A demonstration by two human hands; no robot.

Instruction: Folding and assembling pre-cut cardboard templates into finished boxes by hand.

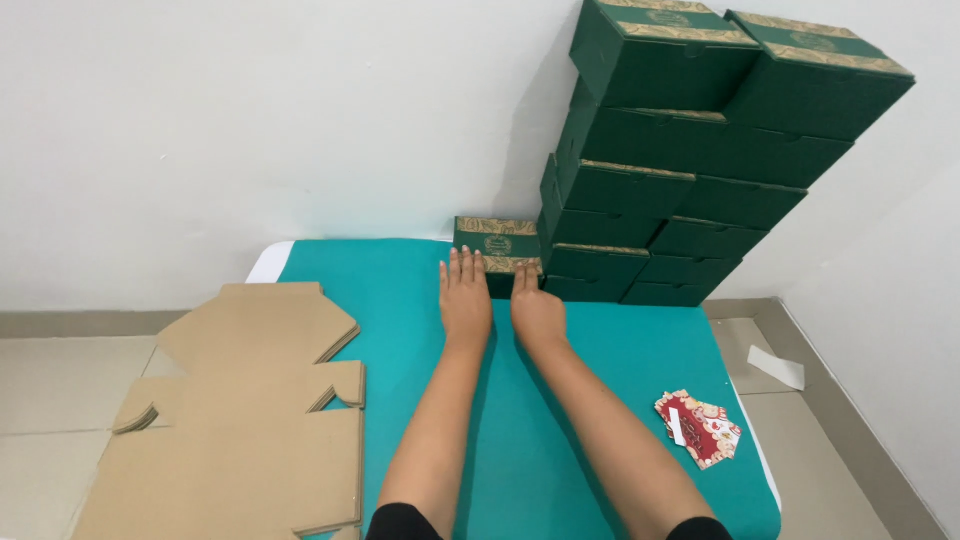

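Observation:
My left hand (464, 298) and my right hand (535, 313) lie flat, palms down, side by side on a teal mat (400, 300). Their fingertips touch the front of a small dark green box with a gold patterned lid (496, 240), which stands against the white wall. Neither hand grips anything. To the right of that box rises a tall stack of matching green boxes (680, 150), two columns wide and leaning a little to the right.
A pile of flat, unfolded brown cardboard blanks (240, 410) lies on the left, overlapping the mat's edge. A small stack of red patterned cards (700, 428) rests on the mat at the right. A white paper slip (775, 366) lies on the tiled floor.

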